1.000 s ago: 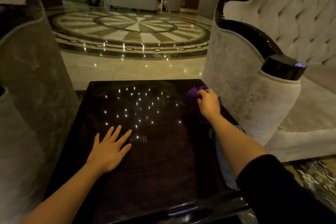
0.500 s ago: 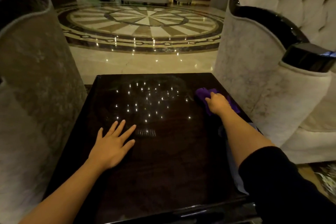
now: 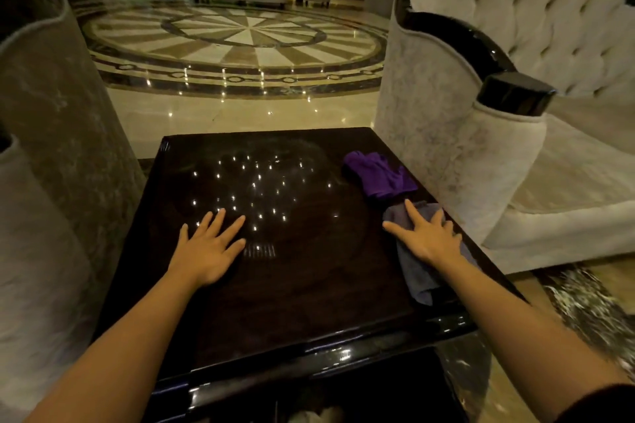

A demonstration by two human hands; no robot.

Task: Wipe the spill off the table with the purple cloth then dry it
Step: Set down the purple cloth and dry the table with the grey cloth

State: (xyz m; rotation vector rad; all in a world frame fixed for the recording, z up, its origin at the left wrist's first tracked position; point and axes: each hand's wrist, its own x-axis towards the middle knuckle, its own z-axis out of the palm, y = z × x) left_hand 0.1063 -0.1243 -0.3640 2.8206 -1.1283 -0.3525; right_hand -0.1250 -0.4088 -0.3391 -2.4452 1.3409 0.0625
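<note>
The purple cloth point(image 3: 379, 174) lies crumpled on the dark glossy table point(image 3: 292, 285) near its far right corner, with no hand on it. Just in front of it a grey cloth point(image 3: 417, 271) lies along the table's right edge. My right hand point(image 3: 426, 233) rests flat on the grey cloth, fingers spread. My left hand point(image 3: 206, 247) lies flat on the table left of centre, fingers apart and holding nothing. Faint wipe streaks and reflected ceiling lights show on the far half of the tabletop.
A pale tufted armchair point(image 3: 481, 148) with black trim stands close against the table's right side. Another upholstered seat point(image 3: 51, 148) flanks the left side. Beyond the table lies a polished marble floor point(image 3: 240, 41) with a round inlay.
My right hand let go of the purple cloth at the far right corner and came back toward me onto the grey cloth. My left hand has stayed flat on the table.
</note>
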